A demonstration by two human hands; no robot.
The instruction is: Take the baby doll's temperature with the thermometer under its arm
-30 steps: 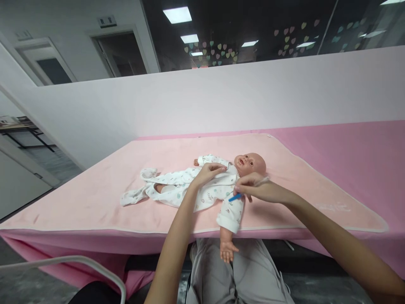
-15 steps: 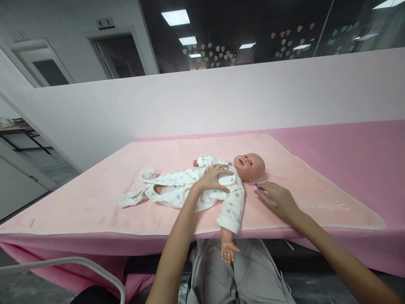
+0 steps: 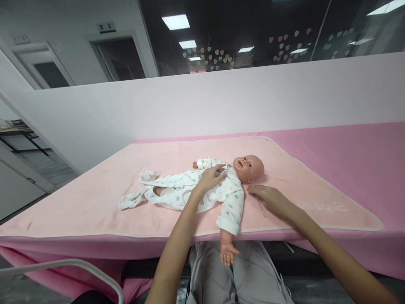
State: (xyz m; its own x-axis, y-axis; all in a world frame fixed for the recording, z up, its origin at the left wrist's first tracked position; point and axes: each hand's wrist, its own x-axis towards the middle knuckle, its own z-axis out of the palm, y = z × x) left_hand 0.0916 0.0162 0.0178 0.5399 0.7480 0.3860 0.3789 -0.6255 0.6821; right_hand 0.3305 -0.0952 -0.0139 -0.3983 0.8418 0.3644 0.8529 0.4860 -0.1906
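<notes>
A bald baby doll (image 3: 249, 169) lies on its back, head to the right, in a white patterned romper (image 3: 232, 207). My left hand (image 3: 212, 178) rests on its chest, with thumb and fingers drawn in on the romper's front near the neckline. Beside the doll's shoulder, my right hand (image 3: 267, 197) pinches a thin clear rod with a blue end, which looks like a thermometer (image 3: 262, 208). The rod points down toward the table's near edge, and my fingers partly cover its blue end. One doll arm (image 3: 228, 248) hangs over that edge.
Under the doll is a peach mat (image 3: 85, 198) on a pink-covered table (image 3: 357, 156). A white wall (image 3: 253, 101) stands behind it, with dark glass above. A curved pale metal rail (image 3: 63, 264) is at the lower left.
My left hand's spread fingers have closed in toward the romper's neckline. The right hand has shifted slightly left, and the thermometer has turned so its clear shaft shows below the fingers.
</notes>
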